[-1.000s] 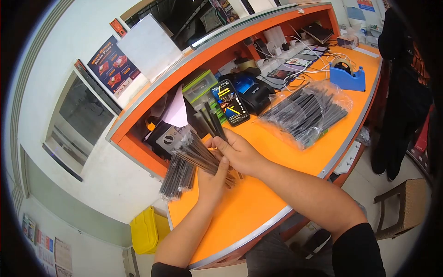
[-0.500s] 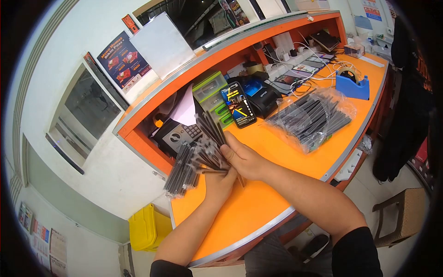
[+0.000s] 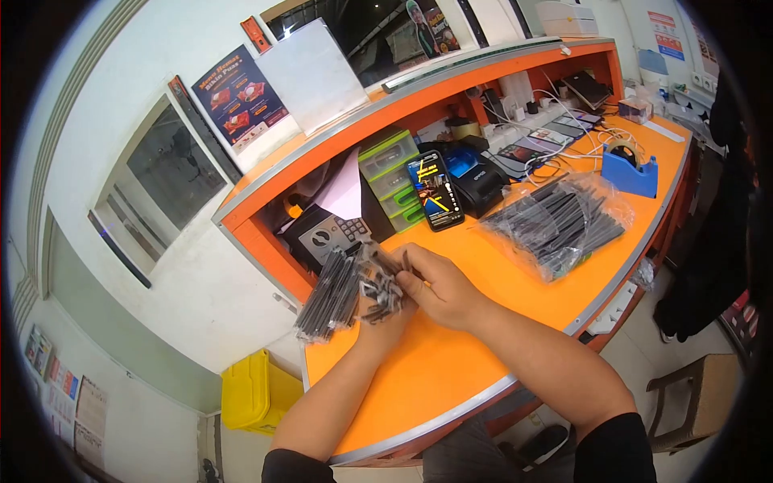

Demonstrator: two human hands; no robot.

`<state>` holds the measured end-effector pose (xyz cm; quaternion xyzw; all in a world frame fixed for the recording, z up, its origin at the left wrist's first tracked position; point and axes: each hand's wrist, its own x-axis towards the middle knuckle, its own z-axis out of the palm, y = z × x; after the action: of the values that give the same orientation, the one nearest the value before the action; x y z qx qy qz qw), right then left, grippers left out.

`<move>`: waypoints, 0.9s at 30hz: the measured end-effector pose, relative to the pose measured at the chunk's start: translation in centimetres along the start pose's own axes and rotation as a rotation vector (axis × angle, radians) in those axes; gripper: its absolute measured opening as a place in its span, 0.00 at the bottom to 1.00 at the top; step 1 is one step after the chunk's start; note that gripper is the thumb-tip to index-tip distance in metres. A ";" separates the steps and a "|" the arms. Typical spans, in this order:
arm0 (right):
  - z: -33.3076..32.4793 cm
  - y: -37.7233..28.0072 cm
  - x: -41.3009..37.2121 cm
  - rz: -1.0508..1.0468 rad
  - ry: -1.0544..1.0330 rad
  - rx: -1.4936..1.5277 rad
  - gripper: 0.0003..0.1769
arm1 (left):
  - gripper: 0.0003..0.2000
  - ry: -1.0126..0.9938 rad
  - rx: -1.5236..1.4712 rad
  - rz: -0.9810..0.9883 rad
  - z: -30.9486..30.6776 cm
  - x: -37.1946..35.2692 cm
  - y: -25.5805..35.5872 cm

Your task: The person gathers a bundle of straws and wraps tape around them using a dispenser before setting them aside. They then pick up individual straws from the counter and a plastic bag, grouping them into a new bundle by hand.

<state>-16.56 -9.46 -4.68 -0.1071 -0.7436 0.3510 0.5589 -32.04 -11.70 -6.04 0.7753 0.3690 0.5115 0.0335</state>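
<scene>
1. A phone is standing on the orange counter, its lit screen facing the wearer; every place below is being given from this phone, as seen in the view.
2. A bundle of straws, wrapped in clear plastic, is hanging over the counter, below and left of the phone, its near ends pointing toward the camera.
3. The left hand, lower than the phone and to its left, is closing around the underside of the bundle and holding it; its fingers are mostly hiding behind the straws, so I cannot tell how tightly.
4. The right hand, directly below the phone, is pinching the upper side of the same bundle, thumb and fingers pressing together on the straws.
5. A pile of straws, also in plastic, is lying farther left and below the phone, just beside the held bundle.
6. A bag of straws is resting on the counter, right of the phone; a blue tape dispenser is sitting beyond it.
7. Green drawers are standing just left of the phone, and a black printer is sitting just right.
</scene>
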 end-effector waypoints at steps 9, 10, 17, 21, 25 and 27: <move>-0.4 -0.5 0.2 -0.217 0.167 -0.158 0.07 | 0.13 -0.048 -0.209 -0.184 -2.1 0.0 -2.6; -0.3 -0.8 0.2 -0.233 0.168 -0.157 0.07 | 0.13 -0.058 -0.107 -0.081 -2.2 -0.1 -3.2; -0.4 -0.9 0.4 -0.265 0.179 -0.205 0.06 | 0.14 -0.147 -0.026 -0.117 -2.9 0.4 -2.1; -0.4 -1.3 0.5 -0.260 0.170 -0.173 0.10 | 0.14 -0.129 0.054 -0.037 -2.4 1.1 -0.3; -0.5 -1.0 0.4 -0.266 0.186 -0.184 0.09 | 0.14 -0.128 0.087 -0.017 -2.6 1.3 0.3; -0.5 -1.1 0.4 -0.266 0.178 -0.171 0.09 | 0.13 -0.130 0.095 -0.027 -2.6 1.0 -0.6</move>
<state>-16.04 -9.80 -3.62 -0.0855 -0.7260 0.1984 0.6529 -34.27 -11.50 -4.25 0.8025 0.4003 0.4415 0.0272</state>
